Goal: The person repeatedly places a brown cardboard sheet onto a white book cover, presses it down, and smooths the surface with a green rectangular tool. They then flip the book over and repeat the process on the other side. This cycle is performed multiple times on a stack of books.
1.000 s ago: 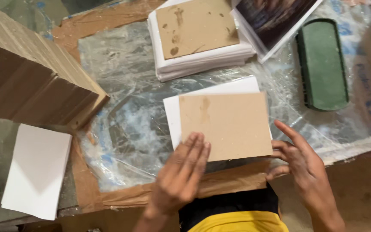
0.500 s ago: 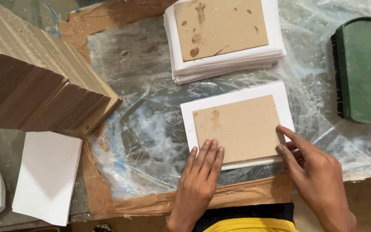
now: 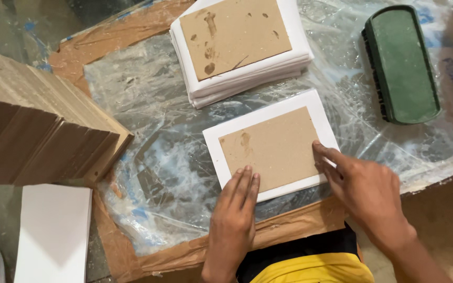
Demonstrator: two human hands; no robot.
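Observation:
A brown cardboard rectangle (image 3: 273, 147) lies centred on a white sheet (image 3: 284, 111) on the plastic-covered table. My left hand (image 3: 235, 220) lies flat with its fingertips pressing the board's near edge. My right hand (image 3: 360, 186) rests at the board's right side, fingers spread and touching its right edge and the white margin. Neither hand grips anything.
A stack of white sheets topped by a stained brown board (image 3: 237, 39) sits behind. A green brush-like block (image 3: 402, 63) lies at the right. A tall pile of brown boards (image 3: 32, 126) fills the left, with white sheets (image 3: 53, 233) below it. Clear plastic film (image 3: 153, 162) covers the brown table.
The brown board now sits centred on the white sheet, with a white margin all round. Both hands stay on the board, and my right fingers have come onto its right edge.

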